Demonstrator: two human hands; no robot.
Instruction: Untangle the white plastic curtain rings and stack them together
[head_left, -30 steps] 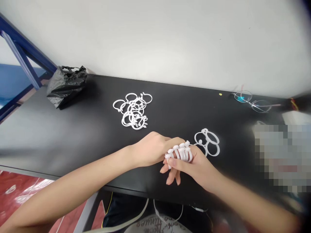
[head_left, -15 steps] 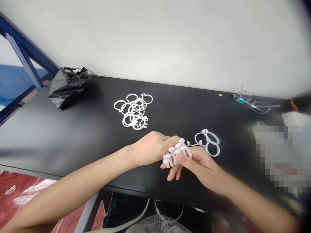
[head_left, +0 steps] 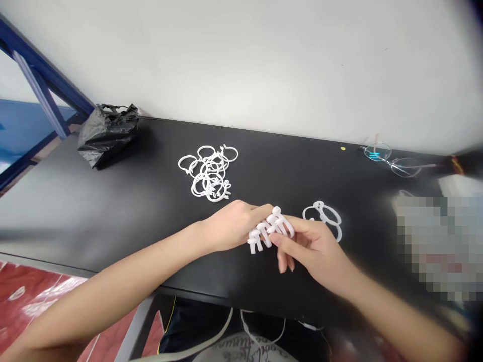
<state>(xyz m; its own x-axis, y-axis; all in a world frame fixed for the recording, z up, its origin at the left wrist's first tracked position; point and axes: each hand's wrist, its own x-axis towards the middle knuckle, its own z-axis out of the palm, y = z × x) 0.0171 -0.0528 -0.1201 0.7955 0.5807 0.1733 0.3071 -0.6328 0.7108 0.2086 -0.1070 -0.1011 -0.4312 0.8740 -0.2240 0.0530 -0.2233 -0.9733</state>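
Several white plastic rings with knobbed ends (head_left: 267,230) are bunched in a row between my two hands, above the near part of the black table. My left hand (head_left: 236,226) is closed at the left end of the row, its fingertips hidden behind the rings. My right hand (head_left: 317,244) pinches the row from the right, thumb on the front and lower fingers curled beneath. Just behind my right hand lie a few more white rings (head_left: 327,213), partly covered by it. A loose pile of similar rings (head_left: 209,173) rests farther back, left of my hands.
A crumpled black plastic bag (head_left: 109,133) sits at the back left of the table (head_left: 113,216). Eyeglasses (head_left: 392,160) lie at the back right, near a blurred-out pale item (head_left: 437,246). A white wall (head_left: 241,65) borders the far edge. Cables hang below the front edge.
Both hands and the bunched rings have shifted slightly left and up. My right hand's lower fingers have moved right, and it now covers more of the rings lying behind it.
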